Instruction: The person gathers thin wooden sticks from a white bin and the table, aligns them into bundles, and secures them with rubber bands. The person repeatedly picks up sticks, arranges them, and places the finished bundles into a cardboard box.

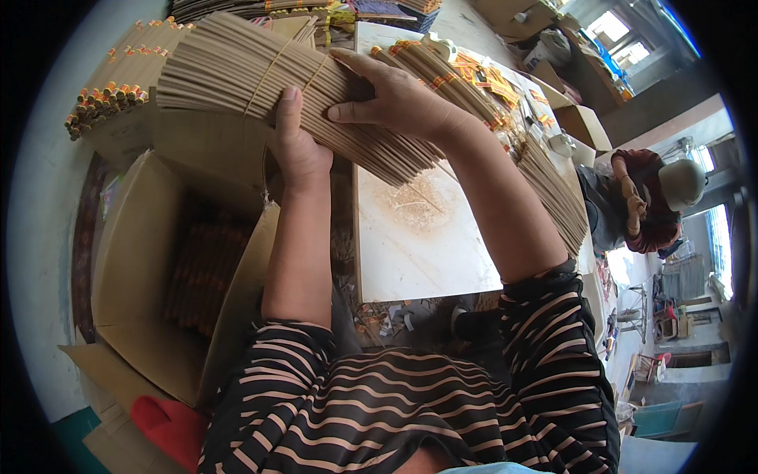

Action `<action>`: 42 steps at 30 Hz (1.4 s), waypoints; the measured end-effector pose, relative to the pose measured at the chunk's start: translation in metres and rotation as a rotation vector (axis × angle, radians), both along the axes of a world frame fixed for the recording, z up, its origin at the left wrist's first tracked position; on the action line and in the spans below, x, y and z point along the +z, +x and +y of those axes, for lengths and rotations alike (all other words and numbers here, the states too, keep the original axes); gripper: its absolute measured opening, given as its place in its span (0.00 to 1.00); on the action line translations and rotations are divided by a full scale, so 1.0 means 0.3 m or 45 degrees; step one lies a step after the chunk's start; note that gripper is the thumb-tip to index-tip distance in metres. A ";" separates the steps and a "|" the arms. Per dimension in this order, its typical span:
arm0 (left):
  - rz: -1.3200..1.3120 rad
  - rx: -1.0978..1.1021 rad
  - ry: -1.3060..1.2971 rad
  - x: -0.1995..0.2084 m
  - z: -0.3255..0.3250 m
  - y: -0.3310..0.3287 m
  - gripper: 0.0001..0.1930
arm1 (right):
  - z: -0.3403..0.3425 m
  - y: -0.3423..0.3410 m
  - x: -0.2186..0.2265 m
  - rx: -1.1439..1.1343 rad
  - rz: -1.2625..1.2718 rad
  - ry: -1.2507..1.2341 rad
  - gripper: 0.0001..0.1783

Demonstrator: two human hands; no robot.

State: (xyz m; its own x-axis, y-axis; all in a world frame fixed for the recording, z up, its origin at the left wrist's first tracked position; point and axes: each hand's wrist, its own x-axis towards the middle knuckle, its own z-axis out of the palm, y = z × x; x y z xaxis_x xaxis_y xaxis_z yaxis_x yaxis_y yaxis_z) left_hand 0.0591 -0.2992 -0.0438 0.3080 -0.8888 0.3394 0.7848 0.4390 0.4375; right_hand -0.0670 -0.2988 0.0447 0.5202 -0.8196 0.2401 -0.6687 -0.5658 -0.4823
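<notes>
A thick bundle of brown incense sticks (217,67) lies slantwise across both my hands, above the gap between an open carton and the white table. Thin rubber bands (264,77) circle its middle. My left hand (304,150) holds it from below, thumb up along the near side. Over the top and right part, my right hand (399,101) grips the bundle with thumb and fingers spread around it. Some of my fingers are hidden behind the sticks. The sticks' ends fan out at the left and look uneven at the lower right.
Brown dust lies on the white table (395,265). Labelled bundles (434,71) and loose sticks (553,193) line its far and right side. An open carton (130,276) stands at left, dark bundles inside. More bundles (110,99) are stacked behind. Another person (643,193) stands at right.
</notes>
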 end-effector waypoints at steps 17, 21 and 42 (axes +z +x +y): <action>0.282 0.093 0.095 0.064 0.056 0.127 0.37 | 0.275 -0.251 -0.311 -0.723 -1.619 0.332 0.41; 0.218 0.166 0.089 0.095 0.083 0.151 0.38 | 0.216 -0.046 -0.202 -0.473 -1.636 0.384 0.36; 0.163 0.598 0.021 0.100 0.064 0.369 0.41 | 0.035 0.215 -0.647 -0.549 -0.392 0.256 0.37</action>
